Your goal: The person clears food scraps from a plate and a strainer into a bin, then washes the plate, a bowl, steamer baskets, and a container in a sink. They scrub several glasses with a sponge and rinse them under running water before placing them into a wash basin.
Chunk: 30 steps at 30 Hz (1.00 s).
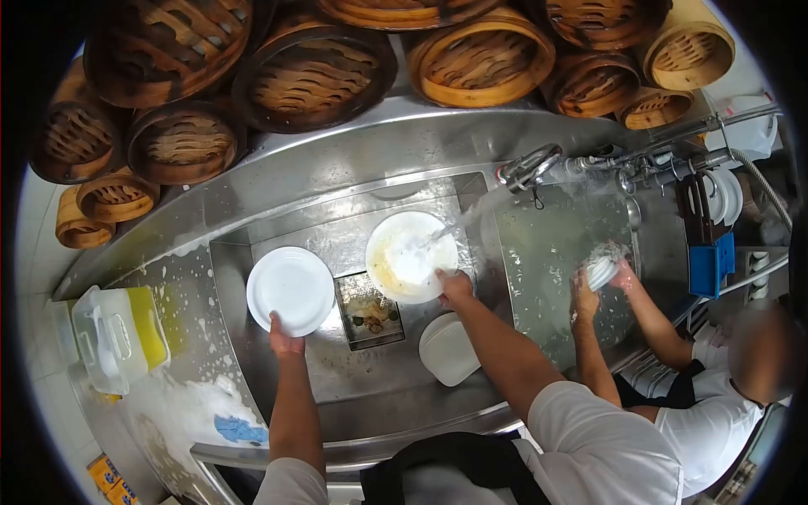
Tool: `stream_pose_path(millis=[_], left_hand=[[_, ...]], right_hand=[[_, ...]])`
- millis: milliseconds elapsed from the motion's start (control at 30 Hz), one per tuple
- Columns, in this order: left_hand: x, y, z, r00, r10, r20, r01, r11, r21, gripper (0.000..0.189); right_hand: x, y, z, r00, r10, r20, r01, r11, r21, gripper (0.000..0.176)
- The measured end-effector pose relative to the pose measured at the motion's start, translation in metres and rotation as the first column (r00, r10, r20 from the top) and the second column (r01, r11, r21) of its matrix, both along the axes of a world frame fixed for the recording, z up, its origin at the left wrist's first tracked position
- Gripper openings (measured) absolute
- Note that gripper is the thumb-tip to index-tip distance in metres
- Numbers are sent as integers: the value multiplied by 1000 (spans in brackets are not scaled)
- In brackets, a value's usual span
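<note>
My left hand (286,338) grips the lower rim of a white plate (290,289), its thumb over the edge. The face of this plate looks clean. On the right, my right hand (455,287) is closed on the edge of a second white plate (404,268), smeared with yellowish residue. Water from the faucet (530,168) runs onto that plate. Between and below the plates, a square drain strainer (370,313) holds food scraps. Below my right hand, another white dish (449,349) lies in the metal sink (337,394), partly behind my forearm.
A co-worker's hands (585,290) hold a small white dish (603,271) over the water-filled basin (539,295) at right. Bamboo steamers (481,59) line the back shelf. A plastic tub (118,337) and a blue cloth (240,429) with foam are at left.
</note>
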<state>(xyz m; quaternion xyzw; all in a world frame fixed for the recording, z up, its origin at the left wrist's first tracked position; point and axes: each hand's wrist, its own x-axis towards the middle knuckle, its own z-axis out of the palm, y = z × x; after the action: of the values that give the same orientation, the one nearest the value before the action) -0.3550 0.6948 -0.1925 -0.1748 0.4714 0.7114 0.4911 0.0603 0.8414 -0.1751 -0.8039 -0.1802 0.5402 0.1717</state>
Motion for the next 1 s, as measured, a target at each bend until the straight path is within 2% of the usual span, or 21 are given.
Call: stream_pose_path(millis=[100,133,233,300,333,400,433,467,500,533,567,600,633,667,733,767,800,833,867,967,1000], left_hand=[[-3,9,-15,992,9,-128,-19,997,-76,51],[-6,14,-21,992,18,-129,-27,997,-73,51],[-16,21,-56,895,-25,-446,-89,969,-232,53],[-20,37,-56,745,-211,-632,-270,771,-576,53],[-11,44,-42,550,-562,-618,-395,477,-785,56],[23,65,-24,215,-635,-742,-337,665,-666,56],[60,83,1,329,-501,-800,-75,831,-551,58],[91,96,54,519,-575,-632,346,818,-460,57],[100,103,69,664,-627,-408,660,747,-74,60],[109,110,83,610,-787,-90,776,571,265,63],[133,121,121,540,-840,42,778,518,356,65],[145,115,107,462,-887,0,887,462,7,65],[158,114,122,467,-884,17,884,467,5,66],[171,107,123,578,-816,8,816,578,-22,66],[195,97,130,674,-739,-18,737,674,-50,65],[207,94,136,718,-695,-44,694,719,-41,68],[217,90,139,760,-646,-64,646,763,-30,72],[218,89,119,788,-613,-62,616,786,56,72],[213,89,112,813,-576,-77,581,811,68,71],[200,86,137,887,-457,-67,457,889,-16,65],[191,89,149,870,-448,-207,452,892,-33,57]], right_hand=[[4,-8,-9,974,33,-226,41,948,315,16],[-2,-16,2,919,-71,-387,263,842,471,14],[18,-27,31,955,-19,-295,180,828,531,27],[24,-39,43,909,-50,-413,284,799,529,34],[26,-38,47,848,-77,-524,387,765,514,42],[25,-32,55,811,-44,-584,387,789,478,45],[24,-31,57,769,-26,-639,389,811,436,48],[25,-27,54,761,-19,-649,389,813,433,48],[27,-15,48,790,20,-613,297,862,411,48],[28,-1,47,815,65,-576,203,899,388,49],[26,18,50,808,72,-585,205,896,393,49],[23,37,55,890,342,-301,-186,876,444,51],[22,50,59,804,595,-1,-552,747,370,54],[14,53,73,801,598,-7,-552,744,377,54],[-27,51,112,483,427,765,-844,461,275,60],[-45,50,106,490,356,796,-864,322,388,66],[-64,40,122,345,292,892,-934,198,297,67],[-69,35,115,371,384,846,-906,-51,421,64],[-77,15,130,358,603,713,-858,-89,506,63],[-39,-34,139,193,693,695,-729,-373,574,60],[-22,-33,118,194,701,686,-692,-398,603,58]])
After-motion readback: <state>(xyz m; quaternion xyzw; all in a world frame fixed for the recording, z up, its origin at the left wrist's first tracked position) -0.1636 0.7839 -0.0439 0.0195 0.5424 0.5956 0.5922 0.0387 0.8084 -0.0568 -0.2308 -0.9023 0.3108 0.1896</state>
